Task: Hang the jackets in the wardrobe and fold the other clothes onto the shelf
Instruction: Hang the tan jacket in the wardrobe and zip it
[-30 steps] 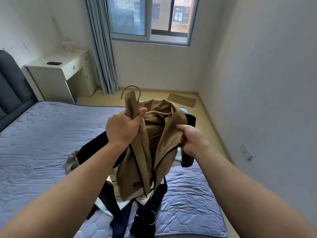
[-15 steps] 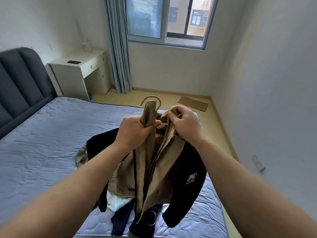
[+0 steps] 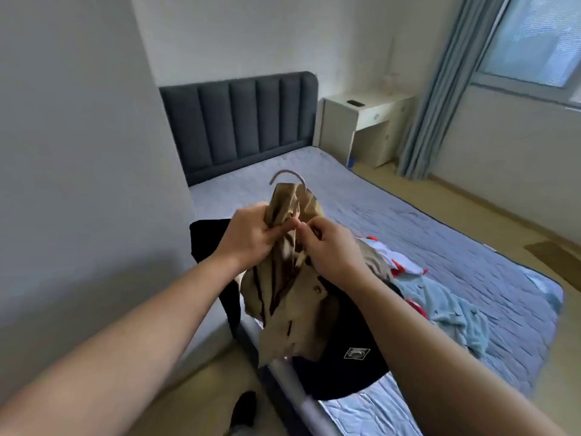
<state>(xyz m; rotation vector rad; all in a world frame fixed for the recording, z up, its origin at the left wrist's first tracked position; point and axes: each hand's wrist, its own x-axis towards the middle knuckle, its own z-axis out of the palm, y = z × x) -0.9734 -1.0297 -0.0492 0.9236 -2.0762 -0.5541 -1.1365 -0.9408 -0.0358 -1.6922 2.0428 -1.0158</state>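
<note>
A tan jacket [image 3: 292, 297] hangs in front of me on a hanger whose curved hook [image 3: 286, 177] sticks up above the collar. My left hand [image 3: 251, 237] grips the bunched collar just below the hook. My right hand [image 3: 333, 247] pinches the jacket's front edge right beside the left hand. Behind the tan jacket lies a black jacket [image 3: 342, 369] with a small patch, draped over the bed's near edge. A light blue garment [image 3: 452, 309] and a white and red one [image 3: 399, 262] lie on the bed to the right.
The blue quilted mattress [image 3: 393, 215] fills the middle, with a dark padded headboard [image 3: 239, 121] behind. A white wall panel [image 3: 78, 152] stands close on the left. A white desk [image 3: 361, 121], a blue curtain [image 3: 440, 89] and a window are at the back right.
The view has swung sharply left, so the headboard is now ahead and the window at the right. Both hands stay on the tan jacket, the right hand now pinching close beside the left.
</note>
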